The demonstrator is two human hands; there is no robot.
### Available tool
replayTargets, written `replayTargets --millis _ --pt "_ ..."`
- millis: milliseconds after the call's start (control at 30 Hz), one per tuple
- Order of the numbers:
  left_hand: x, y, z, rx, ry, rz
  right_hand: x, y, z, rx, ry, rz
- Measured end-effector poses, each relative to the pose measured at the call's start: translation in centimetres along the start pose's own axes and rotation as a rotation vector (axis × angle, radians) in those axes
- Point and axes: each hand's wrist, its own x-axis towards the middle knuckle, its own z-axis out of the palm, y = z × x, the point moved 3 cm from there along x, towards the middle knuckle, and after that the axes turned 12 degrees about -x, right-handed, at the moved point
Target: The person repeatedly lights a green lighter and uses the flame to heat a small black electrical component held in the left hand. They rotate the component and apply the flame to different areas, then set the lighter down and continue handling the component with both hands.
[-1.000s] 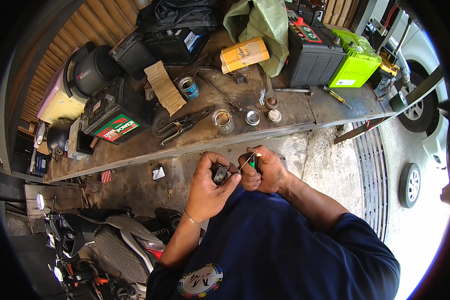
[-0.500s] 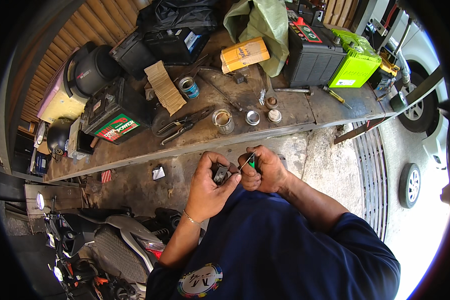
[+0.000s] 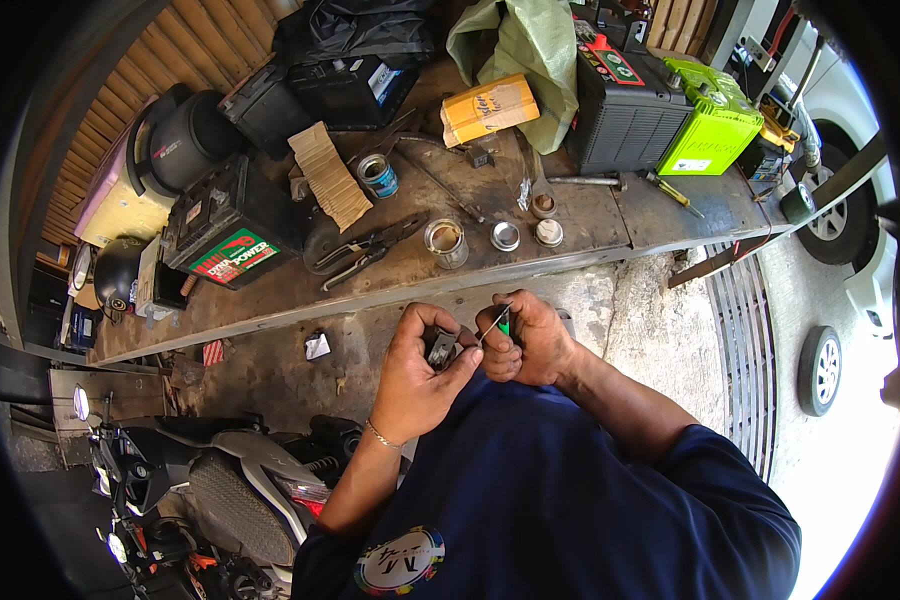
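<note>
My left hand [image 3: 425, 365] is closed around a small dark grey block-like part [image 3: 443, 350], held in front of my chest before the bench edge. Just to its right, my right hand [image 3: 532, 340] is closed on a small tool with a green handle [image 3: 503, 322]. A thin metal rod or strip [image 3: 492, 324] slants between the hands, its lower end at my left thumb. Fingers hide most of both items, and I cannot tell whether the strip belongs to the tool.
On the wooden bench [image 3: 370, 284] stand an open jar [image 3: 446, 244], a blue tin [image 3: 377, 176], pliers [image 3: 370, 256] and a screwdriver [image 3: 676, 195]. Batteries, one black [image 3: 625, 115] and one lime green [image 3: 712, 120], stand at the back right. A motorcycle [image 3: 240, 495] is at the lower left.
The thin metal strip between my hands has tilted very slightly. Both hands keep their places and their holds.
</note>
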Motion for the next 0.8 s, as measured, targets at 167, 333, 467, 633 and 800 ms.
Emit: replayTargets --millis 167,333,467,633,800 --pt "0.03 -0.06 -0.03 -0.006 -0.001 0.003 -0.04 0.02 0.04 0.006 0.011 -0.008" --pt "0.09 -0.16 -0.13 0.013 -0.004 0.002 0.05 0.06 0.01 -0.001 0.021 0.004" --pt "0.11 -0.2 -0.19 0.026 -0.003 0.007 0.04 0.05 0.0 -0.006 0.037 0.02" --pt "0.14 -0.17 -0.2 0.021 -0.005 0.01 0.09 0.03 0.08 -0.001 0.028 0.018" --pt "0.12 -0.02 -0.14 0.003 0.0 -0.006 0.13 0.05 0.0 0.006 0.027 0.015"
